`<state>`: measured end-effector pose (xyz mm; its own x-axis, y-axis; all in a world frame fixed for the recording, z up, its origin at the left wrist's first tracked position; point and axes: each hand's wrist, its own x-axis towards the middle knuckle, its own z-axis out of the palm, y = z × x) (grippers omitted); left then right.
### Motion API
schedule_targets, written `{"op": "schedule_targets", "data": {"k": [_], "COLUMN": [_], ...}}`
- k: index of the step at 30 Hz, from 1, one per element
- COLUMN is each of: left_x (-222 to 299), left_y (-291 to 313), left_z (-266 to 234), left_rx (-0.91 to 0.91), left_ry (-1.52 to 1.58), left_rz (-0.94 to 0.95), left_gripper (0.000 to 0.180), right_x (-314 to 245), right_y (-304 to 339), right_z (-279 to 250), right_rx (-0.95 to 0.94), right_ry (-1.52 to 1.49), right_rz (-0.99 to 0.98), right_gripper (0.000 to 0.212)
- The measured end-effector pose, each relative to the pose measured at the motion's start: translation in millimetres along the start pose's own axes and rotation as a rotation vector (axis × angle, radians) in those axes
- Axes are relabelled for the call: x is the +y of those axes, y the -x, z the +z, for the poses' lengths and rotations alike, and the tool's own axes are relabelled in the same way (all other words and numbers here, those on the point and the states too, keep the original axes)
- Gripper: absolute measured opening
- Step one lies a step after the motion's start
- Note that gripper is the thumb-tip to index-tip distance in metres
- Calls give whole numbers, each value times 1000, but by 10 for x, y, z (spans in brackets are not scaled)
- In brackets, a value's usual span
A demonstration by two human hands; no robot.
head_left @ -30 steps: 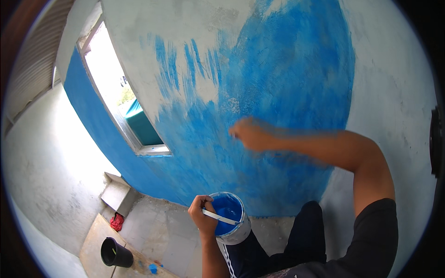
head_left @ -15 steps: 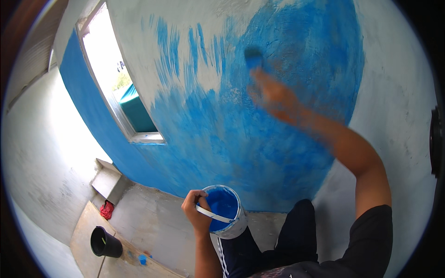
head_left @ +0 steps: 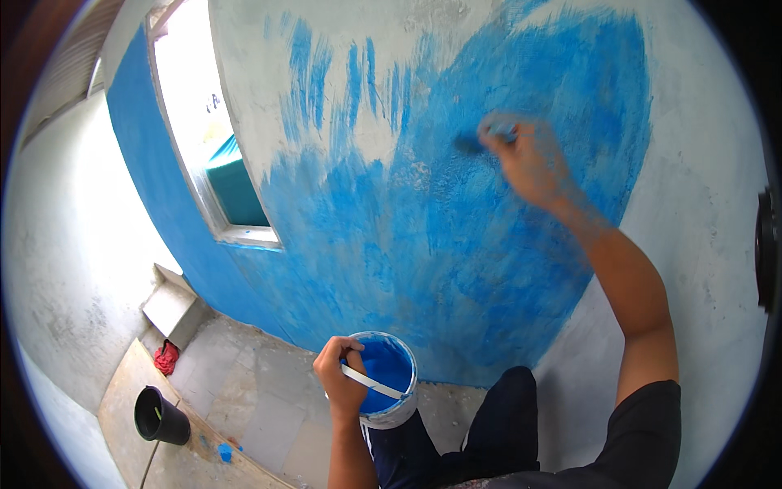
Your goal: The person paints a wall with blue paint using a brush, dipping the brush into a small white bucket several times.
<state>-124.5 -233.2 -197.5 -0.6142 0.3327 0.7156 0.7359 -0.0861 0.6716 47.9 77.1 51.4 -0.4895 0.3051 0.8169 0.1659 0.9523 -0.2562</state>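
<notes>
My left hand [head_left: 340, 375] is closed around the white handle of a paint bucket [head_left: 394, 417]. The bucket sits over my left thigh, and blue paint [head_left: 383, 363] shows inside it. Higher up, my right hand [head_left: 533, 163] grips a paintbrush [head_left: 469, 144], its bristles pointing left at the wall. Brush and fingers are smeared by motion, so I cannot tell whether the bristles touch the surface. The wall [head_left: 423, 244] in front carries uneven blue paint, with streaky strokes at the upper left and pale bare plaster above.
A window opening [head_left: 244, 236] with a pale frame is at the left. On the floor by the left side stand a black bucket [head_left: 161, 417] and a concrete step [head_left: 173, 310], with a red cloth [head_left: 166, 357] beside it. A blue paint patch [head_left: 225, 452] marks the boards.
The paintbrush has swung from pointing up to pointing left, and moved down and right with my right hand. My left hand keeps hold of the paint bucket. The whole view has shifted slightly.
</notes>
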Motion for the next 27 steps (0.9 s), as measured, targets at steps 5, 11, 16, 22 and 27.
{"op": "schedule_targets", "data": {"k": [5,11,16,22,27], "left_x": [-25,55,12,-43,-93], "left_y": [2,9,4,24,6], "left_z": [83,85,62,25,45], "left_rx": [40,-34,-27,29,65], "left_ry": [42,-17,-26,-15,-6], "left_rz": [32,40,-10,-28,10], "left_gripper": [13,14,13,14,12], "right_x": [94,207,76,-72,-167], "right_y": [-94,1045,1324,135,447], "right_z": [-24,869,1299,872,1139], "right_rx": [508,-82,-560,342,206], "right_ry": [317,327,41,28,422], "right_rz": [-488,-654,-237,-469,-485], "right_gripper": [22,18,24,22,19]}}
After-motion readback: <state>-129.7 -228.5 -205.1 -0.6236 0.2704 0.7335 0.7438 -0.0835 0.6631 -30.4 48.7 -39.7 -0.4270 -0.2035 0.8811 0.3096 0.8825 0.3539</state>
